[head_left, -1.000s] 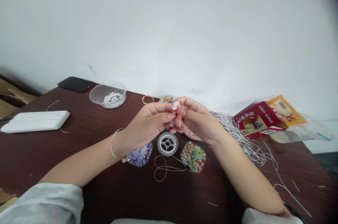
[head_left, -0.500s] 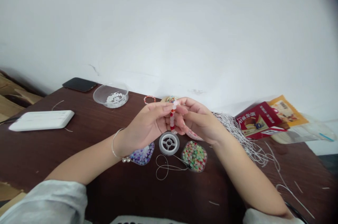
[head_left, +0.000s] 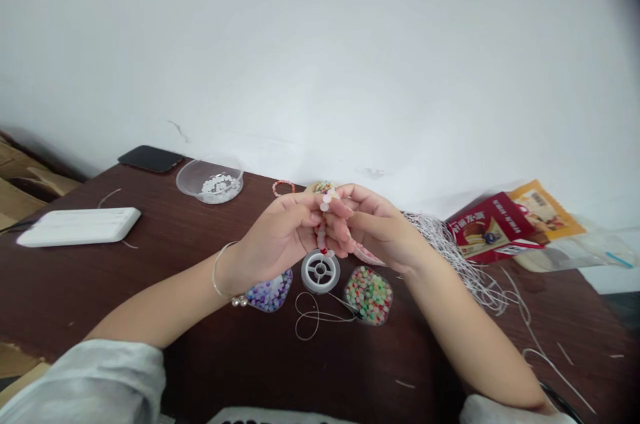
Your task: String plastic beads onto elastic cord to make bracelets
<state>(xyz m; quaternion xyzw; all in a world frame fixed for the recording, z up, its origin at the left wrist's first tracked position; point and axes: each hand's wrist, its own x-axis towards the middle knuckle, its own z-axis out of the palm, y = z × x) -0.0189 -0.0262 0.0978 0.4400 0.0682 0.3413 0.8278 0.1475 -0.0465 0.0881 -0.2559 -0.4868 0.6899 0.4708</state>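
Observation:
My left hand [head_left: 280, 231] and my right hand [head_left: 377, 221] meet above the table's middle, both with fingers closed on a string of pink, white and red beads [head_left: 322, 235]. Fingers cover part of the strand, whose lower end hangs between the hands. Just beneath them lies a white spool [head_left: 321, 271]. Purple and white beads fill a small tray [head_left: 271, 292] under my left wrist. To the spool's right is a tray of green, red and pink beads [head_left: 369, 295]. A looped thin cord [head_left: 315, 316] lies between the trays.
On the dark table [head_left: 240, 371] are a clear bowl of white beads [head_left: 219, 188], a black phone [head_left: 151, 159], a white device [head_left: 80, 227] and a beaded ring [head_left: 284, 183]. White cords [head_left: 450, 257] and a red packet [head_left: 487, 227] lie at right, by the wall.
The bead strand has shifted slightly left and turned between my fingers, and less of its middle shows. My left thumb has moved a little down and left.

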